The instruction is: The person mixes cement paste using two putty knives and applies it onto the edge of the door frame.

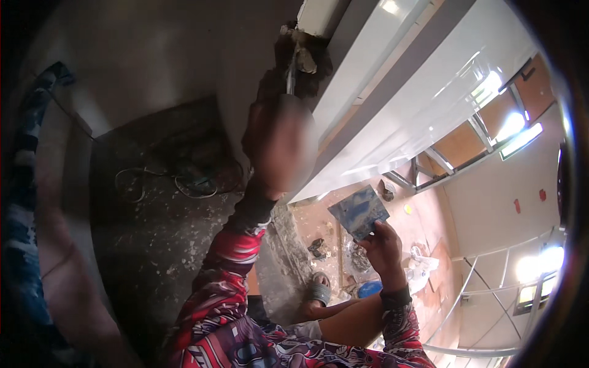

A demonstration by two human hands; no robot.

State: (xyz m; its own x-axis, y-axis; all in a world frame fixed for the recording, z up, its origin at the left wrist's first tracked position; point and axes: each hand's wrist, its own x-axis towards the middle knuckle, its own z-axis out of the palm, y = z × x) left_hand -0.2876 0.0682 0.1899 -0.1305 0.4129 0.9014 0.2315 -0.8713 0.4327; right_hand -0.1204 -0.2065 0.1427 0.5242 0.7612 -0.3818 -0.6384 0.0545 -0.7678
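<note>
My left hand point(277, 144) is raised and looks blurred. It is closed around the handle of a thin metal tool point(291, 75) whose tip reaches into a rough broken hole point(308, 54) in the grey wall beside a white panel. My right hand point(385, 246) is lower and to the right, gripping a flat blue-grey square blade point(359, 211) by its lower edge and holding it tilted. Both forearms wear red patterned sleeves with dark cuffs.
Loose cables point(184, 179) lie on a dusty grey floor strewn with debris. Below are my sandalled foot point(319, 288), a blue tub point(369, 288), a white bag point(423, 267) and rubble. A long white panel point(392, 92) runs diagonally; bright windows point(521, 138) glare at right.
</note>
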